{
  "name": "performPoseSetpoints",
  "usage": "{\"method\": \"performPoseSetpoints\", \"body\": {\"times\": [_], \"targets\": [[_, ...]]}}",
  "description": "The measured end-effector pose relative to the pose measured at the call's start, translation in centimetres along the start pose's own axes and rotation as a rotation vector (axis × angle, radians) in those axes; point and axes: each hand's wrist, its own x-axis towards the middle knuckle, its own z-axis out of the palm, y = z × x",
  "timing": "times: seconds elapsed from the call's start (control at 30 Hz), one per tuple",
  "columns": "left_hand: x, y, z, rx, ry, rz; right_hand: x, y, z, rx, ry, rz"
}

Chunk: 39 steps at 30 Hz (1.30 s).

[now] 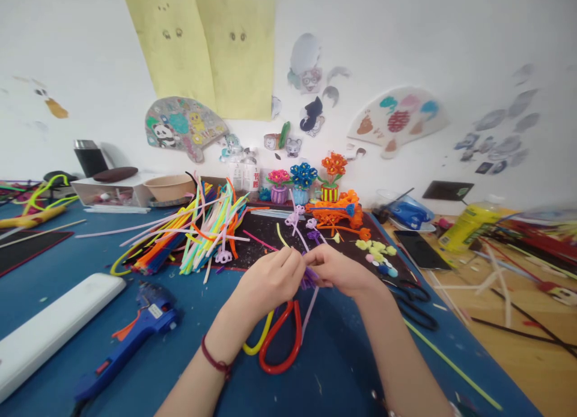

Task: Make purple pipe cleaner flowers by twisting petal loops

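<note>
My left hand [277, 277] and my right hand [340, 271] meet over the middle of the blue mat. Fingers of both are pinched together on a purple pipe cleaner piece [309, 279], whose shape they mostly hide. Below them a pale lilac pipe cleaner [309, 315] hangs or lies; I cannot tell which. Just under my left hand are a red loop [280, 369] and a yellow loop [259, 346], like handles, their upper ends covered. Lilac pipe cleaner flowers [295, 216] lie beyond my hands, near a dark purple one [314, 237].
A heap of coloured pipe cleaners [211, 225] lies left of centre. Closer in are a blue glue gun [135, 339] and a white bar [58, 327]. Black scissors [417, 306], pompoms [376, 252] and a phone [421, 250] are rightward. Potted pipe cleaner flowers [303, 179] stand by the wall.
</note>
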Motion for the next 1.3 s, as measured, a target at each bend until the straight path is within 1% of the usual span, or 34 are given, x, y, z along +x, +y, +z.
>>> {"method": "performPoseSetpoints", "body": {"times": [0.17, 0.27, 0.37, 0.5, 0.6, 0.73, 0.83, 1.0, 1.1, 1.2, 1.23, 1.3], "targets": [[0.0, -0.1, 0.1, -0.025, -0.013, 0.014, 0.0, -0.1, 0.0, -0.007, -0.011, 0.009], [0.0, -0.1, 0.2, -0.041, -0.027, 0.016, -0.1, -0.2, -0.1, 0.002, -0.052, 0.023], [-0.1, -0.2, 0.4, -0.047, -0.043, 0.015, -0.5, -0.2, -0.2, 0.068, -0.1, 0.044], [-0.3, -0.3, 0.5, -0.052, -0.047, 0.014, -1.2, -0.2, -0.6, 0.133, -0.106, 0.057], [-0.3, -0.3, 0.5, -0.052, -0.045, 0.002, -1.2, -0.1, -0.9, 0.111, -0.127, 0.049], [-0.3, -0.2, 0.4, -0.067, -0.081, -0.016, -0.9, 0.0, -1.1, 0.055, -0.19, 0.037], [-0.3, -0.1, 0.3, -0.09, -0.088, -0.01, -0.7, 0.1, -1.1, 0.067, -0.217, 0.031], [-0.3, -0.2, 0.2, -0.085, -0.1, -0.021, -0.6, 0.0, -1.1, 0.066, -0.195, 0.063], [-0.4, -0.4, 0.2, -0.113, -0.149, -0.074, -0.5, 0.0, -1.0, 0.035, -0.156, 0.081], [-0.5, -0.5, 0.3, -0.237, -0.192, -0.178, -0.4, -0.1, -1.0, -0.009, -0.102, 0.1], [-0.5, -0.5, 0.3, -0.297, -0.182, -0.221, -0.3, -0.1, -1.0, -0.022, -0.078, 0.102], [-0.4, -0.5, 0.5, -0.452, -0.116, -0.326, -0.3, -0.1, -0.9, -0.041, -0.02, 0.083]]}}
